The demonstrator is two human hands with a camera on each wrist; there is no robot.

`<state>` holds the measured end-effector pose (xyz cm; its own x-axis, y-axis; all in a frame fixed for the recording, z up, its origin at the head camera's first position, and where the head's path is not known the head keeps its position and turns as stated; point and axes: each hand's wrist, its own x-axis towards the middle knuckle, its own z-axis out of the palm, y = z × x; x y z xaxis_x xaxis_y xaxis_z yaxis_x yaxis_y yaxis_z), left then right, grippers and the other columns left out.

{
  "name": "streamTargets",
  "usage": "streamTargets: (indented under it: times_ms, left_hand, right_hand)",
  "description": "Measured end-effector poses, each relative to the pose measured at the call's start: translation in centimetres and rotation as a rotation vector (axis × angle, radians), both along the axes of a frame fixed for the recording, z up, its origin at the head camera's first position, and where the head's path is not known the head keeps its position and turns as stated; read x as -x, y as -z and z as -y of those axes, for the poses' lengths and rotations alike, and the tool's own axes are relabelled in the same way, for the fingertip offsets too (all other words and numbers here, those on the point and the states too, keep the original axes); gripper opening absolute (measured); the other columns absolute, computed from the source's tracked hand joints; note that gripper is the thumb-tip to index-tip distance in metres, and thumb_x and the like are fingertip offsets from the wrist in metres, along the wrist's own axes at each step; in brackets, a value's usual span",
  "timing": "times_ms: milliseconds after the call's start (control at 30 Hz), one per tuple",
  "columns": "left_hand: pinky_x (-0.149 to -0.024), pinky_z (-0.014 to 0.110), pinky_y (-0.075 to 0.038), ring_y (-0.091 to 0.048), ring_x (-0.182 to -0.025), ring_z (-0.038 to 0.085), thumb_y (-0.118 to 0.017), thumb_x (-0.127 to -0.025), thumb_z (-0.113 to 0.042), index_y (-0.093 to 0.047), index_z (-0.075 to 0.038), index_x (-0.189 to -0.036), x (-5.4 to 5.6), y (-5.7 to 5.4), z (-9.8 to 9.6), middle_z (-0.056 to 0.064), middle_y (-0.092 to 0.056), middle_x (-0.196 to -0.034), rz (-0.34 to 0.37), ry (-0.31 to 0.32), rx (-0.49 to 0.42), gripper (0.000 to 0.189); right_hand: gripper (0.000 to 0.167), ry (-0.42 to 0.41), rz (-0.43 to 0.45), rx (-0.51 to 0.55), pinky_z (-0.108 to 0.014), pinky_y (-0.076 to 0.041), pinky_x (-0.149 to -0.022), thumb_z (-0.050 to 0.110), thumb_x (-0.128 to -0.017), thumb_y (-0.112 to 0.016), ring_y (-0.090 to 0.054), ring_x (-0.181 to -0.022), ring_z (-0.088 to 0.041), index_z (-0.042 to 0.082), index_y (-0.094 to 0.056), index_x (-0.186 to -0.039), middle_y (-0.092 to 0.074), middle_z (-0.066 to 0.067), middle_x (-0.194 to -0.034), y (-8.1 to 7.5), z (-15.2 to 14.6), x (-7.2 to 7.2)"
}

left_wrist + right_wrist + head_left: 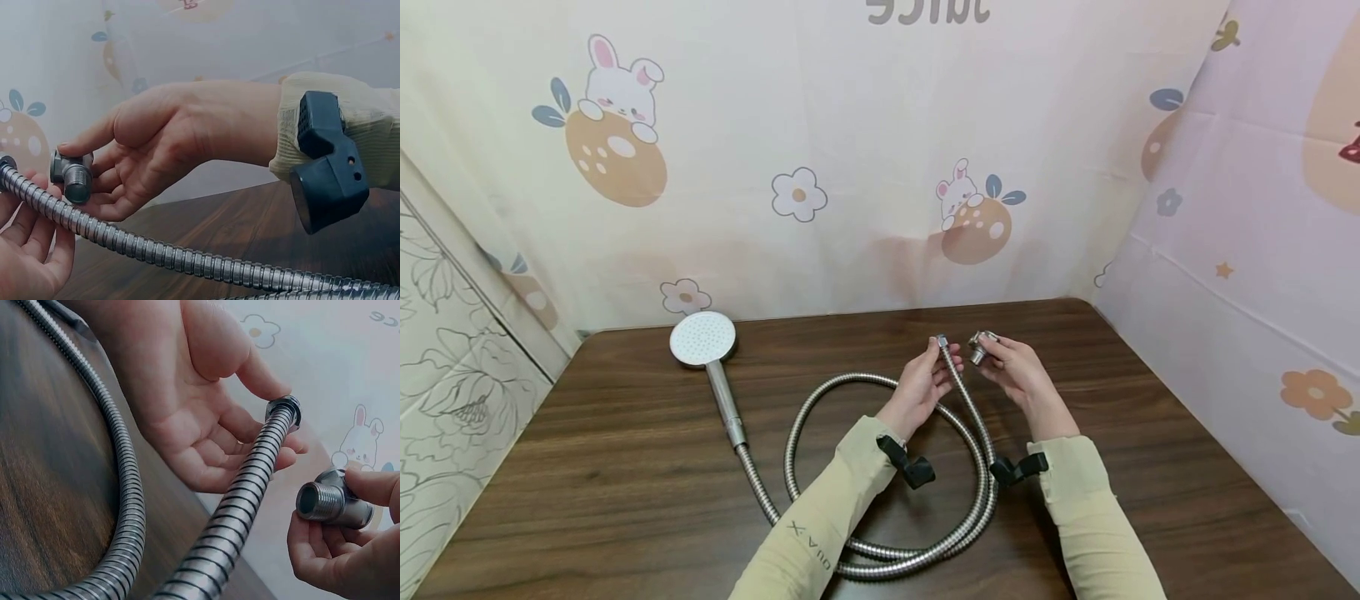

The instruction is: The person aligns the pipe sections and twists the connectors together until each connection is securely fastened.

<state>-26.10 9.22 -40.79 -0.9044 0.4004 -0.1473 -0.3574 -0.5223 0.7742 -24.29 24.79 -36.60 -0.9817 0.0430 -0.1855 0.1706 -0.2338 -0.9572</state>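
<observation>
Hose end (284,414) slants upward, pinched in our left hand (917,388), left of the fitting (331,502) our right hand (1021,375) grips.

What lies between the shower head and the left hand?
In the head view, bare tabletop extends from the shower head, then a curve of the hose, before the left hand.

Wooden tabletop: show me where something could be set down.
The tabletop is bare left of the shower head, between it and the looped hose, and right of the right sleeve. Crowded: the middle, where the hose runs beneath the left sleeve.
</observation>
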Motion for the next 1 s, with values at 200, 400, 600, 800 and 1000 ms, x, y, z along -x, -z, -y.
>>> streamTargets:
  times_ms: [200, 400, 600, 800, 1000]
  left_hand:
    - [-0.078, 0.026, -0.045, -0.055, -0.075, 0.011, -0.041, -0.094, -0.041, -0.06, -0.004, -0.102, -0.1, -0.2, 0.0, -0.001, -0.056, -0.08, 0.005, -0.009, -0.031, 0.042]
    - [-0.08, 0.028, -0.05, -0.058, -0.076, 0.013, -0.041, -0.095, -0.038, -0.057, -0.001, -0.099, -0.2, 0.0, -0.2, 0.004, -0.055, -0.084, 0.014, 0.017, -0.109, 0.04]
    - [-0.068, 0.022, -0.041, -0.046, -0.069, 0.009, -0.03, -0.098, -0.034, -0.054, -0.009, -0.092, -0.3, 0.0, -0.1, -0.001, -0.052, -0.079, -0.039, 0.06, -0.177, 0.035]
    - [-0.068, 0.025, -0.029, -0.033, -0.07, 0.013, -0.016, -0.1, -0.036, -0.048, -0.009, -0.093, -0.5, -0.3, -0.1, -0.001, -0.039, -0.074, -0.079, 0.105, -0.206, 0.042]
    - [-0.068, 0.027, -0.027, -0.031, -0.072, 0.015, -0.004, -0.098, -0.043, -0.037, -0.01, -0.09, -0.8, -0.4, 0.3, 0.002, -0.033, -0.078, -0.121, 0.178, -0.211, 0.048]
  right_hand:
    - [0.011, -0.024, -0.024, 0.039, -0.022, -0.048, -0.074, 0.013, -0.095, -0.046, -0.052, -0.077, -0.006, 0.008, -0.056, -0.092, -0.055, 0.002, -0.084, -0.7, 0.3, -0.2]
    - [0.011, -0.018, -0.029, 0.063, -0.023, -0.049, -0.077, 0.013, -0.095, -0.046, -0.054, -0.082, -0.008, 0.007, -0.055, -0.097, -0.056, 0.0, -0.088, -1.2, 0.5, -0.3]
    - [0.01, -0.026, -0.052, 0.055, -0.023, -0.048, -0.076, 0.014, -0.095, -0.047, -0.054, -0.077, -0.006, 0.008, -0.054, -0.099, -0.057, 0.002, -0.083, -1.5, 0.9, -0.5]
    - [0.012, -0.031, -0.069, 0.063, -0.023, -0.048, -0.073, 0.012, -0.095, -0.046, -0.053, -0.072, -0.006, 0.011, -0.057, -0.093, -0.058, 0.003, -0.08, -1.6, 1.1, -0.6]
    - [0.018, -0.021, -0.049, 0.027, -0.023, -0.048, -0.076, 0.013, -0.096, -0.044, -0.052, -0.077, -0.006, 0.002, -0.046, -0.11, -0.056, 0.003, -0.084, -1.5, 1.2, -0.6]
